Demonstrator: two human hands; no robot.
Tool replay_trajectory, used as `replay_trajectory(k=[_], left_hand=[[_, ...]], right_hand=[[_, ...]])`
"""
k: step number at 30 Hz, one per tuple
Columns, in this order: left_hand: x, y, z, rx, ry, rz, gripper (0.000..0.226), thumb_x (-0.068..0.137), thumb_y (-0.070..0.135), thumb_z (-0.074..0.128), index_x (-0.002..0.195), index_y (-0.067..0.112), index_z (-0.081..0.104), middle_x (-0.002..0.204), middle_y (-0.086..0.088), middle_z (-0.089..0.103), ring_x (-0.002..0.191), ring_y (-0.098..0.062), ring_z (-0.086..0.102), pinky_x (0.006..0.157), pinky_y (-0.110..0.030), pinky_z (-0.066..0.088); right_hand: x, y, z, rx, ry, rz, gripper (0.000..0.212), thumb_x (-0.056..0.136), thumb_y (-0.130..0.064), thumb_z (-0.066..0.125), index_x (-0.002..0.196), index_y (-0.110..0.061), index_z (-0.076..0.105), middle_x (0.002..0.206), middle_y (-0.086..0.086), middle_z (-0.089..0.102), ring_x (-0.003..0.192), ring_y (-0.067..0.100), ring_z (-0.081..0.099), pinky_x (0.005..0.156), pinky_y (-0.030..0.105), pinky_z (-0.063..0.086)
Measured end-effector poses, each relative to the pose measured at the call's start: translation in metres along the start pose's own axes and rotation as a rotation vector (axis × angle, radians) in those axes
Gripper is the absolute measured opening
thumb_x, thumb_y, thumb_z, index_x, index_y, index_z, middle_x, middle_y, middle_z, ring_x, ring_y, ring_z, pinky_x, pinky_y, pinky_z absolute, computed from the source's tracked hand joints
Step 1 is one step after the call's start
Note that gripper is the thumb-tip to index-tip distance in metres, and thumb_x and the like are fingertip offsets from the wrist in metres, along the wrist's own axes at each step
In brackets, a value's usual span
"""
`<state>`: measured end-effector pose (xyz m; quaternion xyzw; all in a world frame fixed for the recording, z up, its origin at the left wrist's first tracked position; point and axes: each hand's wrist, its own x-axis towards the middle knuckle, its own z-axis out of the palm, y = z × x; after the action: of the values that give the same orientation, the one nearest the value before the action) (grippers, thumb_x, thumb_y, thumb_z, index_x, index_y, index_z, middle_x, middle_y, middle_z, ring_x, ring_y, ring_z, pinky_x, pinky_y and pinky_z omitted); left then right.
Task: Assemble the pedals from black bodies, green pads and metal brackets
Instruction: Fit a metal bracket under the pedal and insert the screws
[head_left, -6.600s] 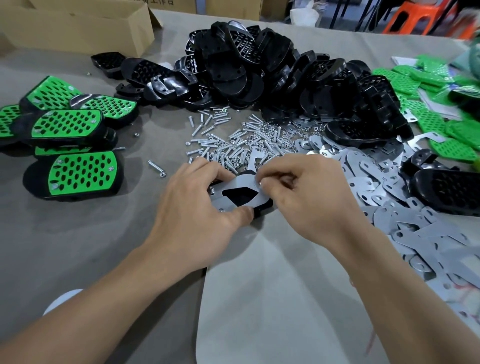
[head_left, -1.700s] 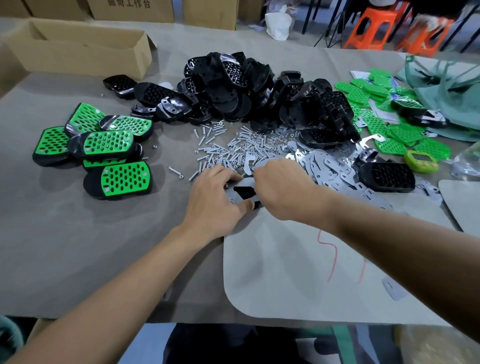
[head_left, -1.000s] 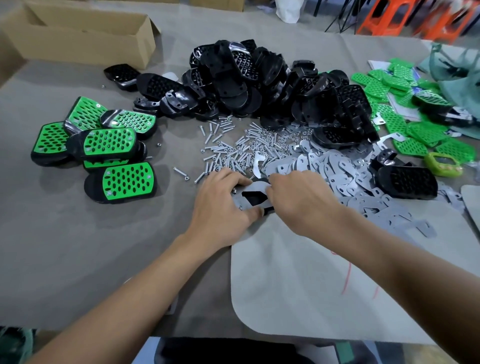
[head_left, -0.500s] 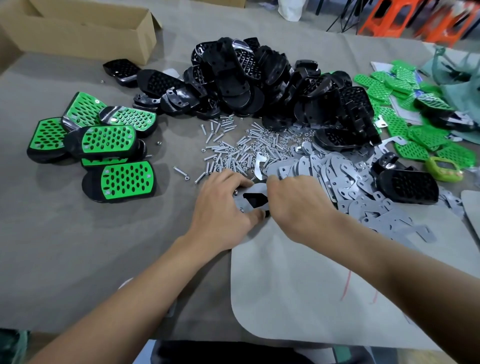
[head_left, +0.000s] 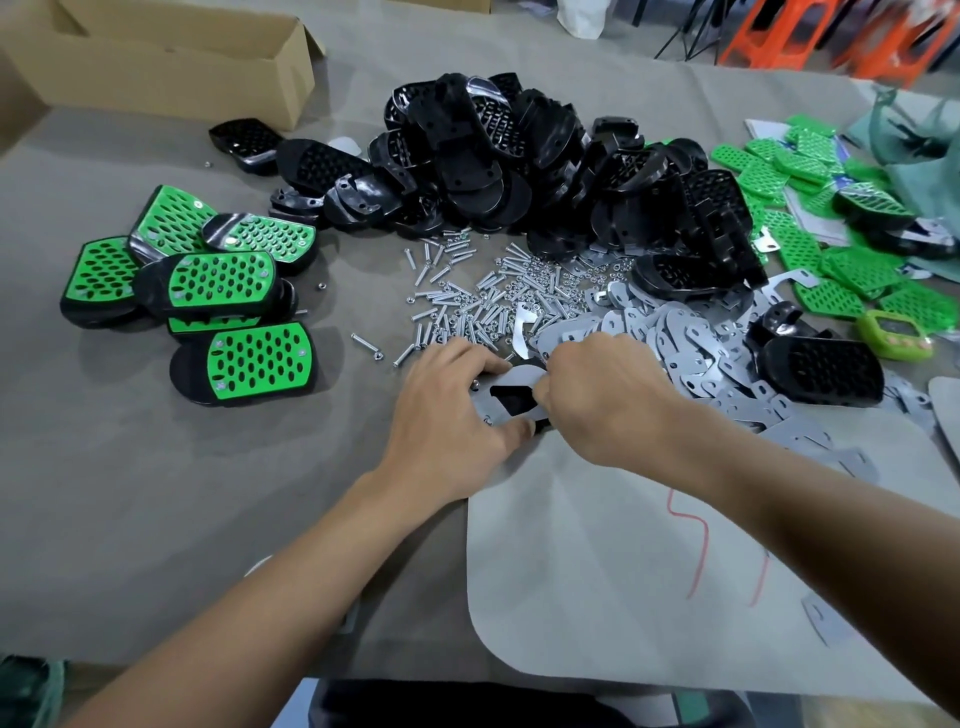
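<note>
at the far left a stack of finished pedals (head_left: 218, 280), green perforated pads on black bodies, lay near an open cardboard box (head_left: 156, 57); one more finished pedal (head_left: 254, 364) lay flat just in front of the stack, green face up, its long axis running left to right; a loose silver screw (head_left: 366, 345) lay between it and the hands; the left hand (head_left: 447, 410) gripped the left end of the pedal being assembled (head_left: 511, 402), fingers curled over the far edge and thumb pressed on the near edge; that pedal sat on the grey table (head_left: 156, 493) at centre, underside up, with a flat grey metal bracket (head_left: 488, 402) on top, its dark cut-out showing; its long axis ran roughly left to right between the two hands, and which end pointed where was hidden by them; the right hand (head_left: 597, 395) had its fingers curled in, tips pinched at the right end of the grey metal bracket; whether they held anything smaller i could not tell; just beyond the hands lay a scatter of silver screws and nuts (head_left: 483, 301), behind it a heap of black plastic bodies (head_left: 545, 171); to the right spread a pile of loose metal brackets (head_left: 675, 332), a lone black body (head_left: 826, 369), then loose green pads (head_left: 831, 249).
</note>
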<state>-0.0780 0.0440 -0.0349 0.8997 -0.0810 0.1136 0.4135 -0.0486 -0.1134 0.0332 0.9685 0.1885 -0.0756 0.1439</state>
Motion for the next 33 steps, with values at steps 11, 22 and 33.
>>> replay_trajectory(k=[11,22,33], left_hand=[[0.000,0.002,-0.001,0.001,-0.011,-0.002,0.050,0.062,0.046,0.083,0.099,0.018,0.069,0.100,0.007,0.061,0.096,-0.013,0.050,0.086,-0.028,0.040],[-0.007,0.005,-0.008,0.000,0.018,0.343,0.058,0.057,0.013,0.085,0.115,0.018,0.075,0.118,0.007,0.067,0.111,-0.018,0.058,0.104,-0.023,0.035],[-0.012,0.025,-0.011,-0.885,-0.206,-0.361,0.030,0.081,0.018,0.072,0.107,0.003,0.070,0.100,-0.007,0.076,0.090,-0.018,0.069,0.081,-0.035,0.057]], right_hand=[[-0.008,-0.009,-0.004,0.015,0.012,-0.076,0.024,0.086,-0.009,0.056,0.088,-0.015,0.033,0.067,-0.002,0.027,0.054,0.016,0.023,0.049,0.032,0.016],[-0.036,0.006,0.021,0.760,0.108,0.053,0.022,0.087,-0.022,0.064,0.106,-0.034,0.061,0.086,-0.013,0.061,0.078,0.013,0.054,0.062,0.018,0.038],[-0.062,-0.015,0.047,2.053,0.086,0.224,0.024,0.086,-0.005,0.067,0.107,-0.014,0.077,0.091,0.010,0.075,0.079,0.019,0.069,0.065,0.027,0.055]])
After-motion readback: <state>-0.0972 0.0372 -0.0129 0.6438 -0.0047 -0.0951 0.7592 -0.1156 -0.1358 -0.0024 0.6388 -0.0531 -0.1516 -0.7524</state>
